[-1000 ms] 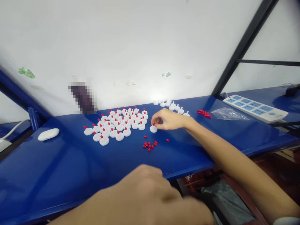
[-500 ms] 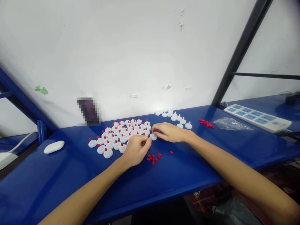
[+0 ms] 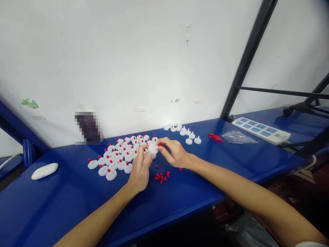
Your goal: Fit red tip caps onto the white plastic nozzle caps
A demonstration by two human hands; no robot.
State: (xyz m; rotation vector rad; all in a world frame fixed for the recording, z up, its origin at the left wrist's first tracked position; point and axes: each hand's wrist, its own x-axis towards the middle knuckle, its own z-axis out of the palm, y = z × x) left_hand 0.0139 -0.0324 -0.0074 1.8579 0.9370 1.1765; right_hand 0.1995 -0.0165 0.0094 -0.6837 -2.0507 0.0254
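Note:
Between my hands is a white round plastic nozzle cap [image 3: 153,148], tilted on its side with its nozzle end to the right. The fingers and thumb of my left hand [image 3: 141,169] are closed on its left edge. My right hand [image 3: 176,152] pinches a small red tip cap [image 3: 159,145] at the nozzle end; whether it is fully on the nozzle is hidden by the fingers. Behind and left of my left hand stand many white nozzle caps with red tips [image 3: 111,174]. In front of my hands lie several loose red tip caps [image 3: 161,177].
Bare white nozzle caps [image 3: 197,140] stand near the wall. Farther right are a red tip pile [image 3: 215,138], a clear plastic bag [image 3: 239,137] and a power strip [image 3: 262,131]. A white oval case [image 3: 45,171] lies left on the blue table [image 3: 164,212].
My left hand has turned palm-inward and taken hold of the white nozzle cap, which is now raised and tilted sideways. My right fingers have shifted to its red tip. The view has swung right.

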